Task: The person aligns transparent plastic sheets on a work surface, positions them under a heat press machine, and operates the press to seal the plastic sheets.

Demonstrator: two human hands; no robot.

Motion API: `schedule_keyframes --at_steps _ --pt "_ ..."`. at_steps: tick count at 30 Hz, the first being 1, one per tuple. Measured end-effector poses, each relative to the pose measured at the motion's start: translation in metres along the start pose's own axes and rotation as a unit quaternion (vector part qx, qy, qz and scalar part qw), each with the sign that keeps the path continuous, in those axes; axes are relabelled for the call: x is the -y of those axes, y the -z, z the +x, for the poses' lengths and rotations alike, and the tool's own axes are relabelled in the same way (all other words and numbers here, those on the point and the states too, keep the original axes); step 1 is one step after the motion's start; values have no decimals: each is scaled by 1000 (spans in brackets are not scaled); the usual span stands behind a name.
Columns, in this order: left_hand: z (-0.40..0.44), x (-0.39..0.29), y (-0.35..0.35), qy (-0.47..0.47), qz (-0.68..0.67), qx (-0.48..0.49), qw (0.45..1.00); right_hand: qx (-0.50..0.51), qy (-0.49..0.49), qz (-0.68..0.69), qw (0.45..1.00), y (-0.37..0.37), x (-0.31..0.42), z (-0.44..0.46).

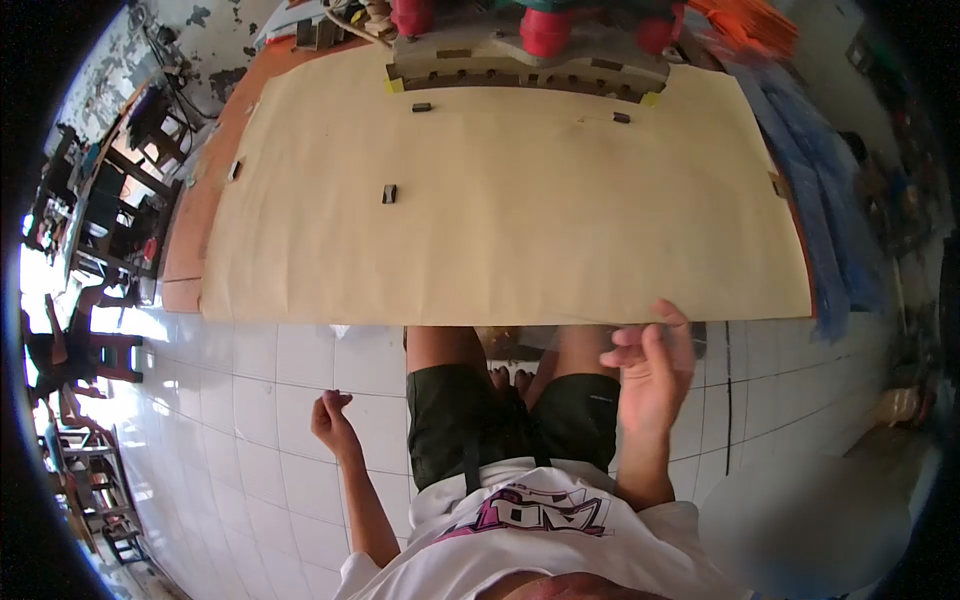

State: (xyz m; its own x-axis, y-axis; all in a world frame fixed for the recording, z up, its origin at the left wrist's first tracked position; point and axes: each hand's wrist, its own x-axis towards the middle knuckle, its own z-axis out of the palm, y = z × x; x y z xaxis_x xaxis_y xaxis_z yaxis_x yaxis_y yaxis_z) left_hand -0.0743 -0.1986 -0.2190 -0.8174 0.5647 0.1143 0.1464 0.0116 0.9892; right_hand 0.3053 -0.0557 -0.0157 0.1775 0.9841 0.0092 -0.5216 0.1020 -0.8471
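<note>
A large cream sheet (500,220) covers most of the table, with small dark magnets or clips on it, one of them (389,194) left of the middle. My left hand (333,420) is beside my legs, away from the table, its fingers curled in and nothing visible in them. Just below the sheet's near edge, right of the middle, my right hand (655,370) is raised with its fingers apart. Its fingertips are slightly blurred, and I see nothing clearly held there.
A grey machine part (525,72) with red knobs (545,32) stands at the table's back edge. Blue plastic sheeting (815,190) hangs at the right, near an orange bundle (750,28). Dark stools and benches (115,357) stand at the left on the tiled floor.
</note>
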Motion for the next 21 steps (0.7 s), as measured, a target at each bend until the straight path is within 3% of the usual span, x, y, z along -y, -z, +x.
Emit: schedule_keyframes --at_steps 1,3,4,6,8,9,11,13,17,19,20,21 --pt "-1 -37 -16 -5 -1 3 1000 3 -7 -4 1000 -8 -4 -5" --pt "-6 -108 -46 -199 89 -14 976 21 -27 -1 999 -20 -11 -15" --pt "-3 -130 -58 -203 88 -13 975 34 -35 -10 999 -29 -11 -19" --pt "2 -169 -81 -327 -155 33 932 75 -47 -45 995 -37 -17 -21" --pt "6 -210 -103 -252 -374 143 881 89 -69 -25 993 -48 -21 -19" --pt "14 -218 -109 -251 -378 195 869 100 -93 -7 991 -52 -22 -18" --pt "29 -246 -124 -227 -339 278 869 120 -106 -8 987 -55 -25 -16" --pt "46 -275 -142 -275 -142 300 902 131 -125 -10 983 -56 -29 -14" --pt "110 -300 -198 -165 -12 536 828 114 -140 11 983 -57 -33 -9" --pt "155 -290 -229 -202 116 530 816 103 -154 -1 983 -58 -31 -8" --pt "178 -283 -244 -266 109 530 797 104 -153 -3 983 -58 -31 -7" --pt "197 -286 -255 -259 141 531 795 104 -149 -3 983 -59 -31 -7"
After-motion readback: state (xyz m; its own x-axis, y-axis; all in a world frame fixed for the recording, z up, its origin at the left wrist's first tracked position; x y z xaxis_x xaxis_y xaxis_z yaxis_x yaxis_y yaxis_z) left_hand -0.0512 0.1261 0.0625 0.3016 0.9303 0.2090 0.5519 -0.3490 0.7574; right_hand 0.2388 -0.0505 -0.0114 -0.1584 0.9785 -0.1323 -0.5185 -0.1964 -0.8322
